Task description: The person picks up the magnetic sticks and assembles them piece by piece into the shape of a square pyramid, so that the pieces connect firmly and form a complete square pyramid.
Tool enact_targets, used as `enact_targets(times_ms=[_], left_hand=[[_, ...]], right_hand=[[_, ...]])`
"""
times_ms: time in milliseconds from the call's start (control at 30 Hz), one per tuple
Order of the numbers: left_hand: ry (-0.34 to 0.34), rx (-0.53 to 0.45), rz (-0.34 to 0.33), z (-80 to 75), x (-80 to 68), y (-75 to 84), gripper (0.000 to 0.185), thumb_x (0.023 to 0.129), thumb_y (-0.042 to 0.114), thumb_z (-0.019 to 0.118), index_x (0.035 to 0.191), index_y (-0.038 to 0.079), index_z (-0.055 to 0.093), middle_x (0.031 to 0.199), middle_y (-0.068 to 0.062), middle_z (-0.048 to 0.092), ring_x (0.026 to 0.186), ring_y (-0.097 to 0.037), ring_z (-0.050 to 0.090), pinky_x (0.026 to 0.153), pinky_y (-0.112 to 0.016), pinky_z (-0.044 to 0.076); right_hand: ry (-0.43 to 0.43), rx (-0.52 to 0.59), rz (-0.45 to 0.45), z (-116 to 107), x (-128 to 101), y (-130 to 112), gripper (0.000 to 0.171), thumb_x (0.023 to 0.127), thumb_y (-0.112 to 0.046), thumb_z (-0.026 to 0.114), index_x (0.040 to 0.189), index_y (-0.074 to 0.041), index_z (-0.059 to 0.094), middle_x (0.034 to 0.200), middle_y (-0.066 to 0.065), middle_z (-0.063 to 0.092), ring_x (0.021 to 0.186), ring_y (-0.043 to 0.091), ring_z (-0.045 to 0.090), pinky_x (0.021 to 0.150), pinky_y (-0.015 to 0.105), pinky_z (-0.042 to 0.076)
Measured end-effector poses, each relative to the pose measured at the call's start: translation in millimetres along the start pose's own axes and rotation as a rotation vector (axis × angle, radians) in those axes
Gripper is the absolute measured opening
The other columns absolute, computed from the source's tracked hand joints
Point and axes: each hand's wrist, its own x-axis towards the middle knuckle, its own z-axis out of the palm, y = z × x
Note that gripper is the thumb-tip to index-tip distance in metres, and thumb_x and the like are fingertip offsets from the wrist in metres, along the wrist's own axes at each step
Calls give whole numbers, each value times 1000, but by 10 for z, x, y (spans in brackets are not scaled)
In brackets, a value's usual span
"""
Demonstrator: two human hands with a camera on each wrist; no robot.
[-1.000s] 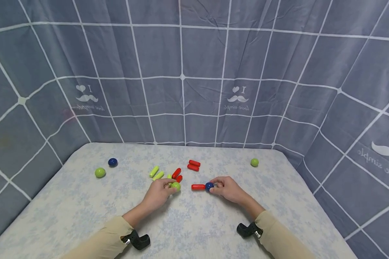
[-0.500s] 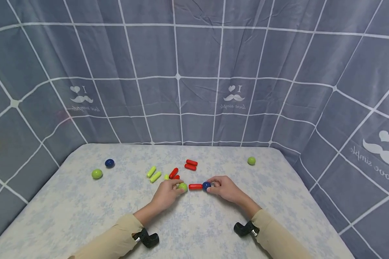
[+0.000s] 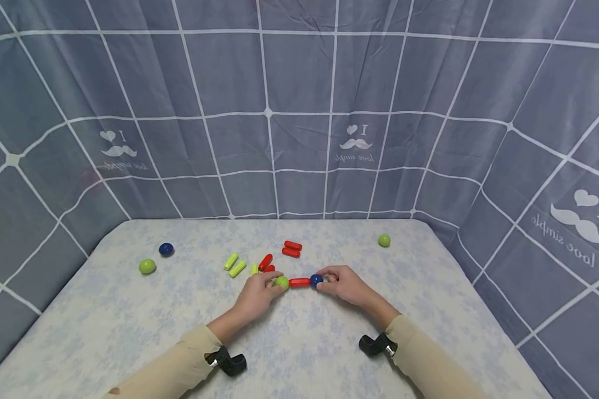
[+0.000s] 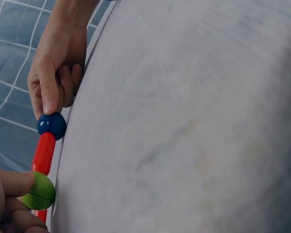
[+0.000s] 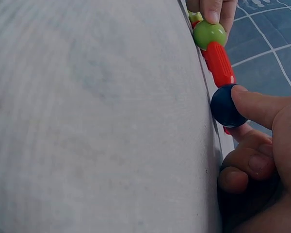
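My left hand pinches a green ball between thumb and fingers, low over the table. Opposite it, my right hand pinches a dark blue ball. A red ridged rod spans between the two balls, one end against each, so they form a straight row. The left wrist view shows the same row, with the blue ball above the red rod and the green ball by my left thumb. In the right wrist view my right thumb presses on the blue ball.
Behind my left hand lie several yellow-green rods and a red rod. Two more red rods sit farther back. A green ball and a blue ball rest at left, another green ball at far right. A grey curtain surrounds the table.
My left hand has moved right with the green ball, from beside the rods to the free end of the red rod. My right hand keeps hold of the blue ball.
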Motion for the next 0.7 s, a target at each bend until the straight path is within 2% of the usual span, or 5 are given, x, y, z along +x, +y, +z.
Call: enact_targets(times_ms=[367, 533, 700], left_hand=[[-25, 28, -15, -39, 52, 66, 36, 89, 16, 73, 122, 1, 70, 57, 3, 42, 51, -12, 38, 49, -23, 30], [-21, 53, -10, -37, 55, 86, 35, 88, 18, 76, 119, 3, 71, 57, 3, 42, 51, -12, 38, 49, -23, 29], [-20, 72, -34, -27, 32, 96, 34, 86, 21, 78, 114, 3, 74, 59, 4, 44, 53, -11, 38, 50, -24, 30]], right_hand=[[-40, -5, -25, -69, 22, 21, 40, 93, -30, 72, 127, -9, 68, 61, -6, 39, 52, 9, 31, 52, 22, 29], [-14, -8, -5, -80, 22, -4, 39, 92, -29, 74, 126, -11, 69, 61, -5, 37, 54, 11, 32, 54, 23, 29], [27, 56, 23, -47, 36, 1, 36, 90, -24, 75, 123, -10, 70, 60, -4, 35, 53, 11, 31, 52, 24, 29]])
